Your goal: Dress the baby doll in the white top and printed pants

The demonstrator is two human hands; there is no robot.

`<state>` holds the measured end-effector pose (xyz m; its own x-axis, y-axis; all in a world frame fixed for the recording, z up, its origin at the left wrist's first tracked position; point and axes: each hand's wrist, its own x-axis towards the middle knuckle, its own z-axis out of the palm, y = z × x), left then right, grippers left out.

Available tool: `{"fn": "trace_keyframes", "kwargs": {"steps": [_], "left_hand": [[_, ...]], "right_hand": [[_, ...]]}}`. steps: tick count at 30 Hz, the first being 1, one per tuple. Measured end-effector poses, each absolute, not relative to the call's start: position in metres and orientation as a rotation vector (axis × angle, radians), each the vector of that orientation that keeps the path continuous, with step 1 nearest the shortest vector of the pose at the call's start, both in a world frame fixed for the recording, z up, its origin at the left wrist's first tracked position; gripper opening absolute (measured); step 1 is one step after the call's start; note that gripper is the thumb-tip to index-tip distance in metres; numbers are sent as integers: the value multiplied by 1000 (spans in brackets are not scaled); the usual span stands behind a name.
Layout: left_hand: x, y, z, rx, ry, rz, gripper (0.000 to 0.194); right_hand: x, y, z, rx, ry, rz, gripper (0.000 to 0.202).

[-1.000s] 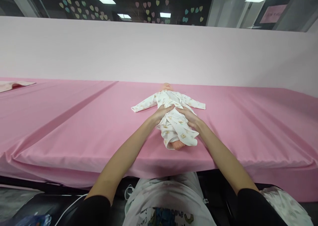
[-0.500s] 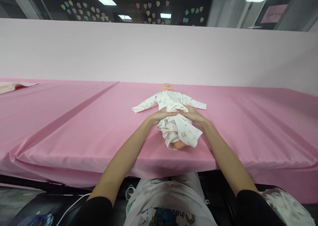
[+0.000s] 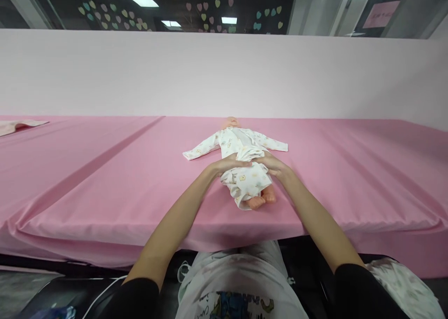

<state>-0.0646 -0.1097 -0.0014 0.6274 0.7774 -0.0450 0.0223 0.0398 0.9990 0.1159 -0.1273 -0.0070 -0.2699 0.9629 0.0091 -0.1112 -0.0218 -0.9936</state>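
Observation:
A baby doll (image 3: 231, 122) lies on its back on the pink-covered table, head away from me and feet towards me. It wears a white printed baby top (image 3: 229, 140) with both sleeves spread. White baby pants (image 3: 247, 181) with small bear prints are bunched about its hips and legs. My left hand (image 3: 229, 164) is closed on the pants' bunched cloth from the left. From the right, my right hand (image 3: 273, 163) grips the same cloth, its fingers partly hidden in the folds. Both doll feet (image 3: 262, 199) stick out at the near end.
The pink table cover (image 3: 105, 188) has creases, and its front edge is close to my lap. A folded pale cloth (image 3: 21, 125) lies at the far left. Behind the table stands a white wall (image 3: 210, 76). Patterned white fabric (image 3: 406, 284) rests low at the right.
The loose pant leg that hung over the right side has drawn up towards the hips, baring the doll's second foot. My hands have stayed in nearly the same place.

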Motion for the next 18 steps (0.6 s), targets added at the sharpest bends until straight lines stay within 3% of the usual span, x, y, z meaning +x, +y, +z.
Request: {"fn": "trace_keyframes", "kwargs": {"steps": [4, 11, 18], "left_hand": [[-68, -114, 6, 1580, 757, 629, 70], [-50, -101, -19, 1107, 663, 956, 39], [-55, -103, -16, 1258, 688, 892, 54]], "right_hand": [[115, -126, -7, -1015, -1284, 1451, 44], [122, -128, -5, -928, -1329, 1596, 39], [123, -124, -10, -864, -1316, 1602, 42]]}}
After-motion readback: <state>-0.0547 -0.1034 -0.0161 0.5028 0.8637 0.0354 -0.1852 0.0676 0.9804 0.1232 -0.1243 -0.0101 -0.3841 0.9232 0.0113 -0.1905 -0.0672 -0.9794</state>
